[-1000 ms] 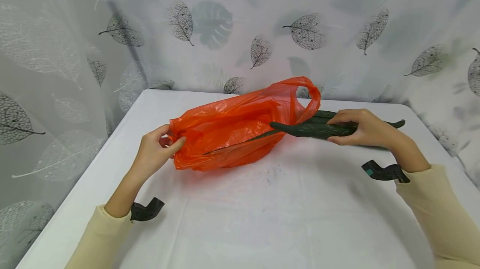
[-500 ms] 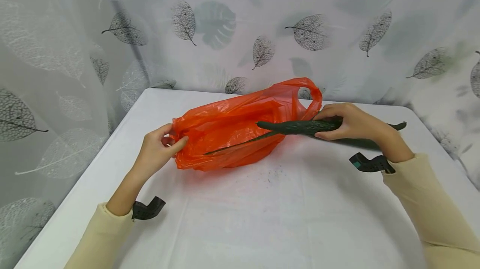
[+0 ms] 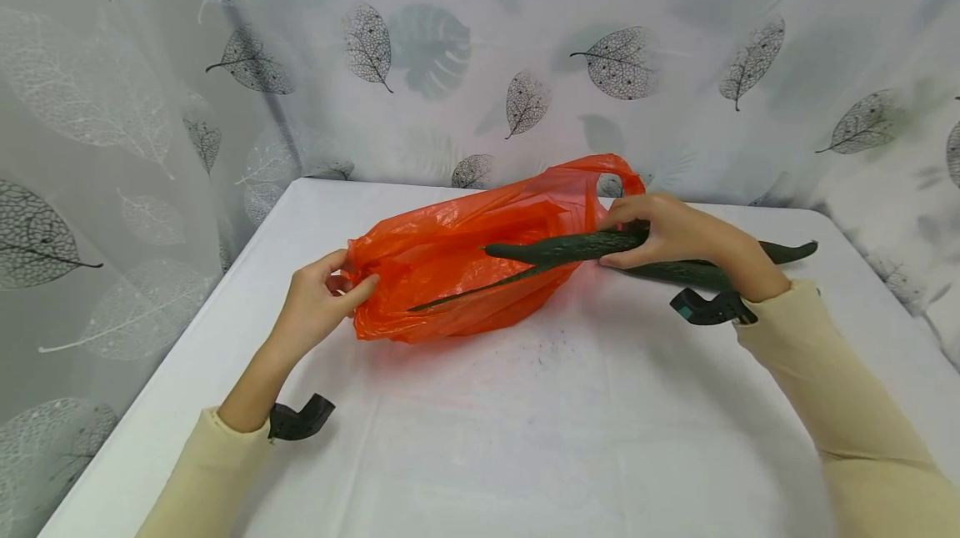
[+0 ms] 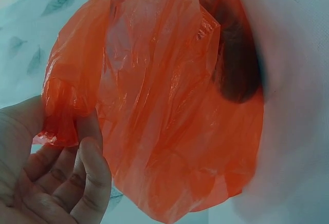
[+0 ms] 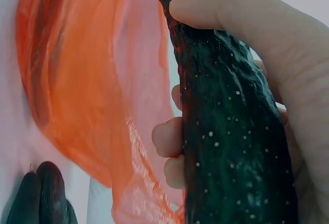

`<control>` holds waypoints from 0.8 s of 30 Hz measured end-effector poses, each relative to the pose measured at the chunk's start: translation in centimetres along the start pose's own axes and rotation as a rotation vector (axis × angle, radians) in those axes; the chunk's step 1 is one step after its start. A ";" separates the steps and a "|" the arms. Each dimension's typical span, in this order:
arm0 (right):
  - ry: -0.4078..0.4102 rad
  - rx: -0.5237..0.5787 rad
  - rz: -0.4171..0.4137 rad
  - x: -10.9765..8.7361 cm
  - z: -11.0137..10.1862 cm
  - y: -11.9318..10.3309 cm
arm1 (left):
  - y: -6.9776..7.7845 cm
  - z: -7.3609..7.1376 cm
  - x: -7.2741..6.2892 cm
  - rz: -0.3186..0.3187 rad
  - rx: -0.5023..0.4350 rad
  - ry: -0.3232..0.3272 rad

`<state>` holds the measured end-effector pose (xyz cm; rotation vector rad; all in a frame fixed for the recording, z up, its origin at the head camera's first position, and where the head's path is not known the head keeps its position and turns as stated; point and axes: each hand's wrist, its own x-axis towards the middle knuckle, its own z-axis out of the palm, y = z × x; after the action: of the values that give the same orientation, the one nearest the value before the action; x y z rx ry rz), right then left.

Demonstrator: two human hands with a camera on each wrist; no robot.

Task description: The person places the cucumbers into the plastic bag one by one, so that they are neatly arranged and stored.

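Observation:
An orange-red plastic bag (image 3: 442, 229) lies on its side with its mouth facing the front. My left hand (image 3: 318, 296) pinches the gathered film at the bag's left end between thumb and fingers. In my right hand (image 3: 667, 233) is a dark green, bumpy cucumber (image 3: 551, 248), gripped near its right end. Its left tip reaches over the bag's mouth. A dark rounded end of another cucumber (image 4: 239, 72) shows through the film in the left wrist view. More cucumbers (image 3: 787, 253) lie on the table behind the right wrist, partly hidden by it.
A white cloth covers the table (image 3: 480, 438). A leaf-patterned curtain (image 3: 555, 46) hangs along the back and left side. The bag's loop handle (image 3: 630, 179) stands up just behind the right hand. Dark specks (image 3: 551, 346) mark the cloth in front of the bag.
My right hand has moved left with the cucumber, carrying its tip farther across the bag's mouth. More of the cucumbers lying behind now shows. The left hand stays on the bag.

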<state>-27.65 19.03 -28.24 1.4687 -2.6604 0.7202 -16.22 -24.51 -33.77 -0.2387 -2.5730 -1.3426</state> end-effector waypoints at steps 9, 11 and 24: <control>-0.047 0.006 -0.003 2.4 0.5 -0.7 | 0.1 -0.1 0.1 0.002 0.000 0.002; -0.057 0.006 -0.007 2.9 0.8 -0.9 | 0.2 -0.2 0.0 -0.002 -0.008 0.000; -0.085 0.027 -0.080 6.2 2.7 -2.0 | 0.5 -0.2 -0.2 -0.014 -0.003 -0.007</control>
<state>-28.97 12.11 -28.49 1.6378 -2.6439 0.7061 -15.86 -24.41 -33.27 -0.2271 -2.5835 -1.3525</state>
